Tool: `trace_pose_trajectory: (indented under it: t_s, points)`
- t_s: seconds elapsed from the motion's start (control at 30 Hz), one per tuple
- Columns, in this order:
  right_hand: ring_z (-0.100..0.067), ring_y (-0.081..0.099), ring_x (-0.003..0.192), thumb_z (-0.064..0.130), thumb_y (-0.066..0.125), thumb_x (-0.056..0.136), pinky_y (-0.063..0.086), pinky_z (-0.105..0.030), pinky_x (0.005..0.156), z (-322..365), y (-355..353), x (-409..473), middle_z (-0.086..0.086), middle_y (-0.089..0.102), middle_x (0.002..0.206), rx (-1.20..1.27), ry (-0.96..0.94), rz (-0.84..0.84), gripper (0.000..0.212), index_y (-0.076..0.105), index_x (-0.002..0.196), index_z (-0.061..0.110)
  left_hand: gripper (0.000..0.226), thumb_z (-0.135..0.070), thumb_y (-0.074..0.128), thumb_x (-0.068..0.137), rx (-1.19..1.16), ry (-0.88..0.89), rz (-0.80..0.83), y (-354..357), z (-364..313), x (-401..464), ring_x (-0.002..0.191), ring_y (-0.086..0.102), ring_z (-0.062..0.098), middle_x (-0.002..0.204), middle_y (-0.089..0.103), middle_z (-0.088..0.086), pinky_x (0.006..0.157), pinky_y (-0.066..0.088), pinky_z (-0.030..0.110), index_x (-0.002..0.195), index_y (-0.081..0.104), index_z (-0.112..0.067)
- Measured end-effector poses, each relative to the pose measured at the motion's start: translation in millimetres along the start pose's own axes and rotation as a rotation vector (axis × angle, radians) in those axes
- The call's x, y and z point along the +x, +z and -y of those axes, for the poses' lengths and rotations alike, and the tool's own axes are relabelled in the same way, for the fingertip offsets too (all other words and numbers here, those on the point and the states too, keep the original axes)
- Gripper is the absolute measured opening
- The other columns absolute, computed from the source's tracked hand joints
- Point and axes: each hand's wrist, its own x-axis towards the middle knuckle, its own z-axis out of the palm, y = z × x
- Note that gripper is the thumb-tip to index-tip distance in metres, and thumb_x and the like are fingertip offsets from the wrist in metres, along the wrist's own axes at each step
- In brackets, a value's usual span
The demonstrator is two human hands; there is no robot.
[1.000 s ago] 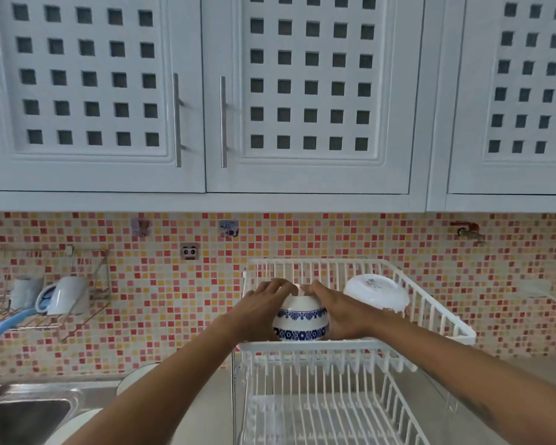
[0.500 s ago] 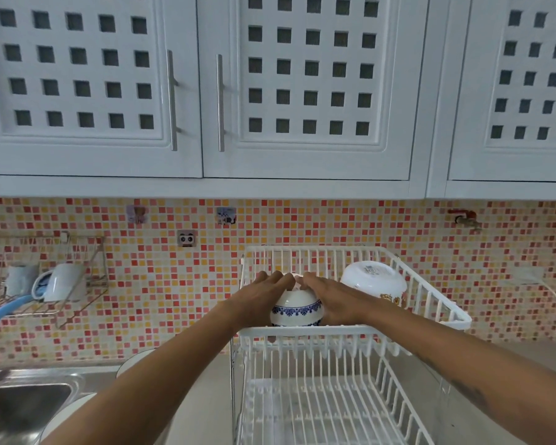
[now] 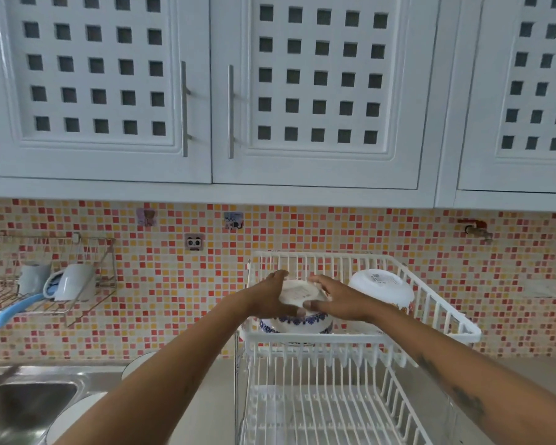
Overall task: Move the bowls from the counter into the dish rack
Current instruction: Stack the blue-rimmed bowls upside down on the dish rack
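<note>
Both hands cup a blue-patterned bowl (image 3: 297, 321), upside down in the white dish rack (image 3: 360, 338) upper tier. The left hand (image 3: 270, 297) and right hand (image 3: 337, 300) wrap its base, seemingly touching. A second white bowl (image 3: 382, 289) sits inverted just beside it.

Blue-patterned bowl (image 3: 297, 322) inverted in dish rack (image 3: 360, 338)

Both arms outstretched; left hand (image 3: 270, 297), right hand (image 3: 341, 300) cupped, fingers curled inward.
</note>
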Motion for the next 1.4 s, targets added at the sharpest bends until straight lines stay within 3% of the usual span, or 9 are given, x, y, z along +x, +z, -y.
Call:
trace_pose_trajectory:
  t_s: [0.17,0.3,0.43,0.6,0.8,1.03,1.13,1.3,1.4]
  points:
    - [-0.020,0.032,0.140,0.031,0.046,0.099,0.029,-0.022,0.103,8,3,6,0.002,0.025,0.156,0.049,0.068,0.119,0.065,0.011,0.153,0.019,0.087,-0.037,0.069,0.084,0.005,-0.083,-0.027,3,-9,-3,0.131,0.045,0.032,0.150,0.038,0.015,0.106,0.041,0.041,0.149,0.020,-0.006]
    - [-0.023,0.019,0.147,0.034,0.055,0.094,0.025,-0.037,0.115,20,4,15,-0.002,0.001,0.163,0.181,0.081,0.037,0.088,-0.010,0.153,0.026,0.079,-0.033,0.065,0.088,-0.078,-0.073,-0.091,-7,-13,-22,0.130,0.047,0.033,0.149,0.040,0.017,0.104,0.042,0.039,0.149,0.023,-0.004]
    - [-0.024,0.016,0.149,0.038,0.056,0.093,0.023,-0.044,0.117,63,16,25,-0.002,0.006,0.163,0.287,-0.017,-0.155,0.083,0.001,0.154,0.027,0.057,-0.036,0.059,0.091,-0.325,-0.039,-0.226,-37,10,-56,0.122,0.054,0.028,0.137,0.051,0.016,0.099,0.047,0.039,0.135,0.046,-0.002]
    - [-0.029,0.019,0.147,0.047,0.054,0.088,0.022,-0.055,0.116,132,50,47,-0.003,0.010,0.162,0.103,-0.023,-0.242,0.080,0.014,0.152,0.022,0.068,-0.039,0.056,0.093,-0.520,-0.286,-0.320,-60,79,-114,0.113,0.055,0.025,0.131,0.051,0.016,0.099,0.050,0.045,0.145,0.032,-0.002]
    - [-0.023,0.038,0.138,0.030,0.051,0.095,0.038,-0.038,0.106,210,133,51,-0.004,0.033,0.154,0.289,-0.249,-0.145,0.053,0.038,0.145,0.018,0.052,-0.036,0.051,0.096,-0.621,-0.552,-0.383,-55,174,-183,0.125,0.051,0.032,0.139,0.050,0.019,0.096,0.051,0.046,0.132,0.048,0.001]
    - [-0.028,0.057,0.112,0.021,0.055,0.093,0.047,-0.038,0.095,226,263,97,-0.018,0.056,0.133,0.463,0.069,0.163,0.040,0.055,0.126,-0.001,0.048,-0.028,0.053,0.096,-0.877,-0.847,-0.504,-19,283,-232,0.128,0.046,0.050,0.139,0.043,0.037,0.100,0.043,0.056,0.129,0.049,0.007]
    - [-0.031,0.058,0.113,0.019,0.057,0.092,0.048,-0.045,0.100,216,325,116,-0.023,0.056,0.131,0.501,0.209,0.247,0.047,0.049,0.132,-0.003,0.048,-0.032,0.053,0.096,-0.912,-0.954,-0.539,10,322,-247,0.108,0.056,0.035,0.129,0.056,0.022,0.085,0.051,0.044,0.129,0.053,0.002]
    - [-0.014,0.044,0.063,0.022,0.056,0.092,0.044,-0.026,0.061,194,408,144,-0.004,0.049,0.079,0.521,0.412,0.327,0.030,0.052,0.120,0.009,0.049,-0.034,0.049,0.098,-1.017,-1.056,-0.513,60,386,-254,0.100,0.045,0.026,0.125,0.051,0.018,0.085,0.044,0.041,0.132,0.046,0.000]
    - [-0.022,0.055,0.098,0.024,0.053,0.095,0.045,-0.034,0.090,181,438,167,-0.008,0.055,0.121,0.521,0.467,0.347,0.045,0.044,0.136,0.009,0.052,-0.036,0.045,0.099,-1.046,-1.084,-0.515,76,417,-245,0.101,0.047,0.027,0.113,0.049,0.014,0.088,0.046,0.043,0.133,0.045,0.003]
